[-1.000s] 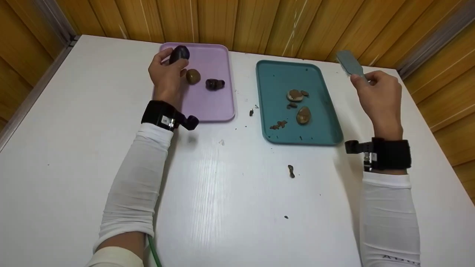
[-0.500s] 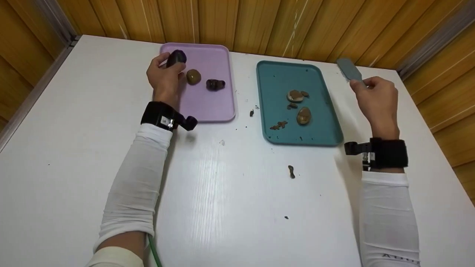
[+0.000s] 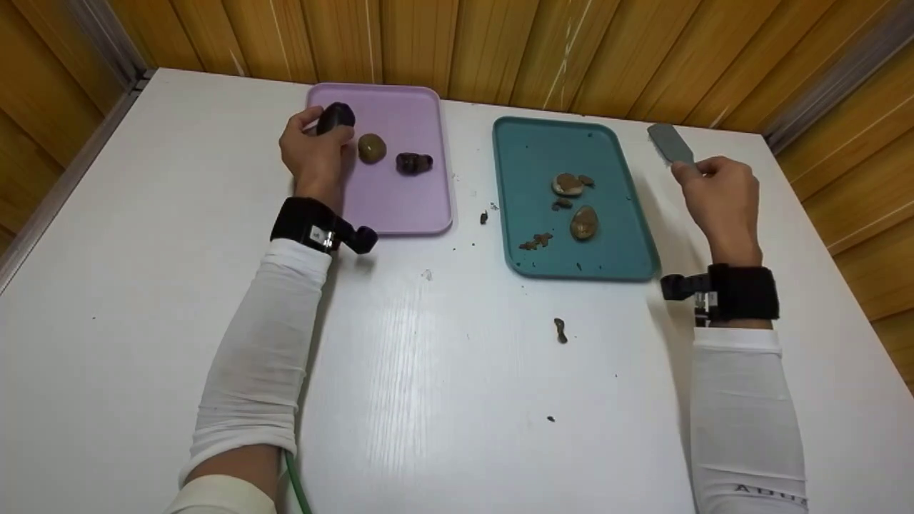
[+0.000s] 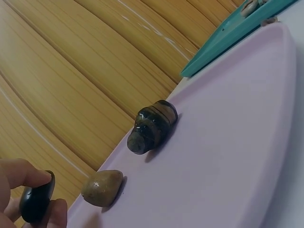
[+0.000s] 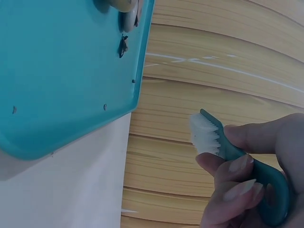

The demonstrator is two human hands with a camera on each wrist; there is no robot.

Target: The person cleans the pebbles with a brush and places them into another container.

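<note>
the left hand (image 3: 314,153), in the upper left of the head view, pinches a dark stone (image 3: 334,117) between thumb and fingertips over the far left edge of the purple tray (image 3: 421,207). over the last second it has slid a little left and toward the tray's rim, with the stone held clear of the tray floor. two more lie on that tray just right of the hand: a tan stone (image 3: 371,148) and a banded stone (image 3: 413,163), apart from each other. the left wrist view shows the dark stone (image 4: 37,203) squeezed between fingertips, the tan stone (image 4: 101,188) close by.

the right hand (image 3: 717,196), at the right of the frame, has its fingers curled round the handle of a brush (image 3: 670,143); it has dropped lower and nearer the table, beside the teal tray (image 3: 535,264). the right wrist view shows white bristles (image 5: 205,134) facing away from the tray. it looks like the stone is picked but not yet brought to the brush.
</note>
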